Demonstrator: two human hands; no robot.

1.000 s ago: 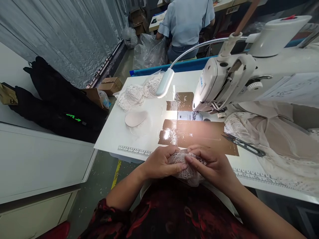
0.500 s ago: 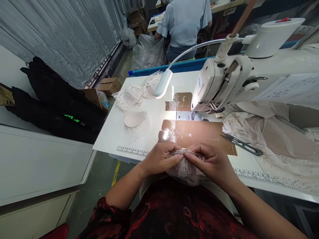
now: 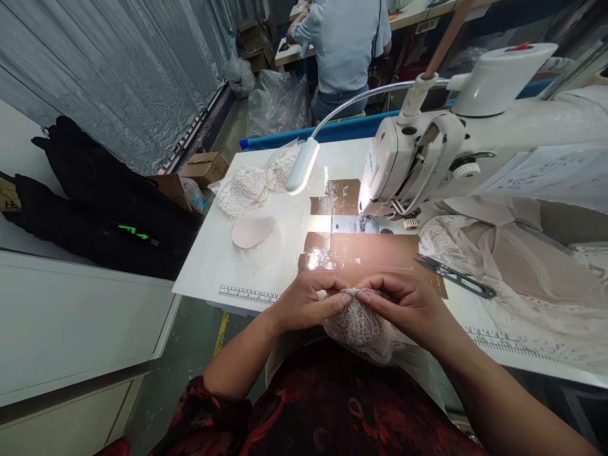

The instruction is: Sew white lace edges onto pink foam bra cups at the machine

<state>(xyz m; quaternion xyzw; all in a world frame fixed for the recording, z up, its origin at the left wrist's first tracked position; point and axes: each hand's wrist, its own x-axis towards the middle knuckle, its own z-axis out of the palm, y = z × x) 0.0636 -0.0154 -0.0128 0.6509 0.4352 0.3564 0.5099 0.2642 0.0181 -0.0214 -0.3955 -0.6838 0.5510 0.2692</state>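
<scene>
Between my hands, at the table's front edge, is a lace bra cup (image 3: pixel 358 326) in pale pink-white. My left hand (image 3: pixel 316 301) pinches its upper edge between thumb and fingers. Close beside it, my right hand (image 3: pixel 396 304) pinches the same edge, thumb tips a little apart. The cup's lower part hangs down toward my lap. Beyond my hands stands a white sewing machine (image 3: pixel 394 158), its needle area lit. Brown tape (image 3: pixel 361 250) covers the table in front of the needle. Thread snips (image 3: pixel 456 277) lie to the right of my right hand.
Lace bra cups (image 3: pixel 244 190) lie at the table's back left, with a beige pad (image 3: pixel 254 232) nearer. Lace and beige fabric (image 3: pixel 522 266) are heaped on the right. A lamp (image 3: pixel 303 166) on a bent neck hangs over the table. Another person (image 3: pixel 344 50) sits beyond.
The lace cup hangs slightly lower and further right, with more of its front showing. My right thumb has shifted a little right along the edge. The whole view has moved slightly.
</scene>
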